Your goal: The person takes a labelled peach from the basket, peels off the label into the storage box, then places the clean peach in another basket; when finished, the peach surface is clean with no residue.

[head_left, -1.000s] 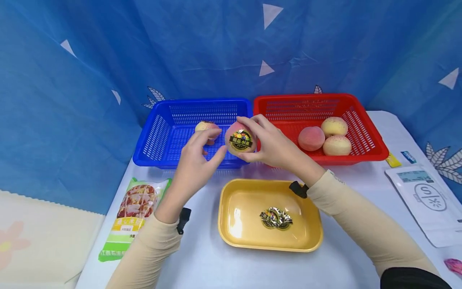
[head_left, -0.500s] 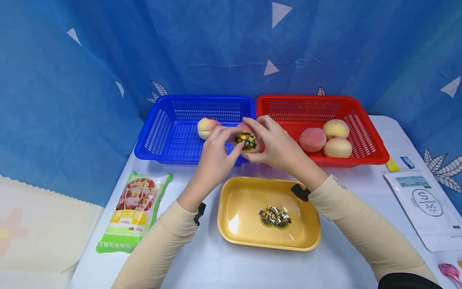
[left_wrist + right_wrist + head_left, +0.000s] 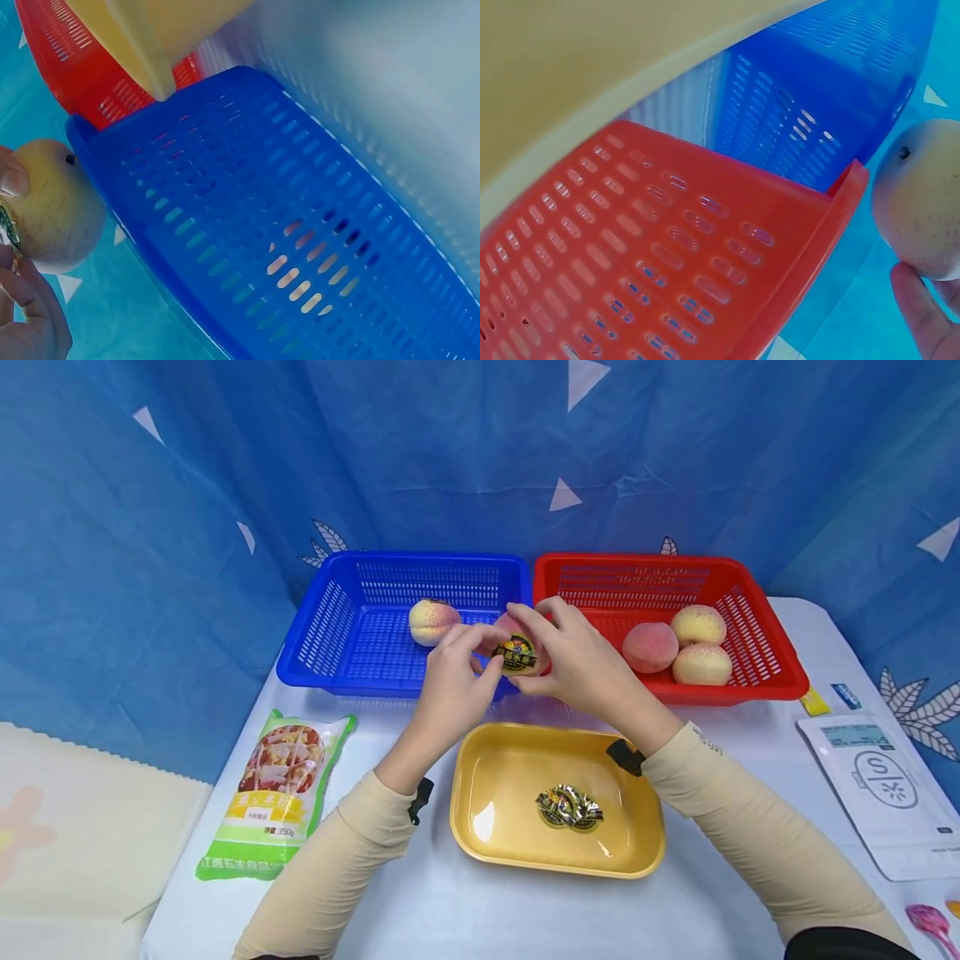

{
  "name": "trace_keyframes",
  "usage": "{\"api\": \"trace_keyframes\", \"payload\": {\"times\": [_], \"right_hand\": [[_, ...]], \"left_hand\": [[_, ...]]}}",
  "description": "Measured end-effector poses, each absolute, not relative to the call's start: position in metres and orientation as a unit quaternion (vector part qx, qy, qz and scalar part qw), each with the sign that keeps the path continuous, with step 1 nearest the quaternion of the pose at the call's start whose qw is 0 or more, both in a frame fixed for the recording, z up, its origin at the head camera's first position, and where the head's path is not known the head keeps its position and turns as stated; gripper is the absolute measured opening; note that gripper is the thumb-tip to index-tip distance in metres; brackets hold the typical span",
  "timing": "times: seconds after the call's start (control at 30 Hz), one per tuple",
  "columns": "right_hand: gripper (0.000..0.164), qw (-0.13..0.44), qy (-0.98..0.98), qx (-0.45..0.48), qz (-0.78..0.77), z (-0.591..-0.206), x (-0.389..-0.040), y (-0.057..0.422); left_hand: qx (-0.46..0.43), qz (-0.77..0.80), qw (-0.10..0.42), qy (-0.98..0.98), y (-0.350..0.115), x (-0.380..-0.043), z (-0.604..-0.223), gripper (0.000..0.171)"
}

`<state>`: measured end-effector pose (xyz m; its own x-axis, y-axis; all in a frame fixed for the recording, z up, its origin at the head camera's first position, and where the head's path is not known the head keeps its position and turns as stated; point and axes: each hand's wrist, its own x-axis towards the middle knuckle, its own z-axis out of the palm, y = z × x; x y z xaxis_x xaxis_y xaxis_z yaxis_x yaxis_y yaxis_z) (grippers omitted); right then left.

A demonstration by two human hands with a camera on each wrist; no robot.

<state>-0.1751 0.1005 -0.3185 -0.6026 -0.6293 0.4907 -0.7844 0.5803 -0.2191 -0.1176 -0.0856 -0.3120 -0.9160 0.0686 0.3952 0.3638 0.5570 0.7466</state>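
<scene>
Above the gap between the two baskets, my right hand (image 3: 581,656) grips a pink and yellow peach (image 3: 512,625) between thumb and fingers. A round black and gold sticker (image 3: 516,653) faces up on it. My left hand (image 3: 456,685) pinches the sticker's left edge with thumb and index finger. In the left wrist view, those fingers meet at the sticker (image 3: 9,225), whose full outline is cut off by the frame. The right wrist view shows the bare side of the peach (image 3: 926,199) with a dark stem spot. Another peach (image 3: 433,622) lies in the blue basket (image 3: 360,683).
Several peaches sit at the right in the red basket (image 3: 757,685). A yellow tray (image 3: 495,760) in front holds crumpled stickers (image 3: 570,808). A green food packet (image 3: 277,785) lies left, a white scale (image 3: 885,793) right. Near the right edge is a pink spoon-like item (image 3: 930,922).
My left hand has come in to the right, from apart to touching the sticker. My right hand keeps its grip on the peach, tilting it slightly. The view has shifted a little.
</scene>
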Motion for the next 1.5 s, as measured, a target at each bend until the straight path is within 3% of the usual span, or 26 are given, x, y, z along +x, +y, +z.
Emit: {"api": "trace_keyframes", "payload": {"times": [0.43, 0.63, 0.83, 1.13, 1.3, 1.5], "right_hand": [[0.076, 0.169, -0.88, 0.396, 0.201, -0.318, -0.174, 0.104], [0.074, 0.167, -0.888, 0.382, 0.194, -0.319, -0.173, 0.112], [0.08, 0.129, -0.902, 0.367, 0.188, -0.316, -0.172, 0.119], [0.082, 0.1, -0.91, 0.282, 0.287, -0.316, -0.181, 0.151], [0.085, 0.07, -0.911, 0.212, 0.347, -0.321, -0.191, 0.179], [0.086, 0.03, -0.91, 0.174, 0.374, -0.333, -0.202, 0.2]], "left_hand": [[-0.13, -0.46, 0.131, -0.869, -0.086, -0.119, -0.313, 0.017], [-0.141, -0.485, 0.146, -0.851, -0.078, -0.118, -0.314, 0.015], [-0.148, -0.516, 0.161, -0.828, -0.077, -0.104, -0.31, 0.013], [-0.124, -0.553, -0.005, -0.824, -0.079, -0.067, -0.332, 0.017], [-0.201, -0.454, -0.095, -0.863, -0.059, -0.054, -0.364, 0.016], [-0.28, -0.34, -0.141, -0.887, -0.04, -0.051, -0.391, 0.014]]}}
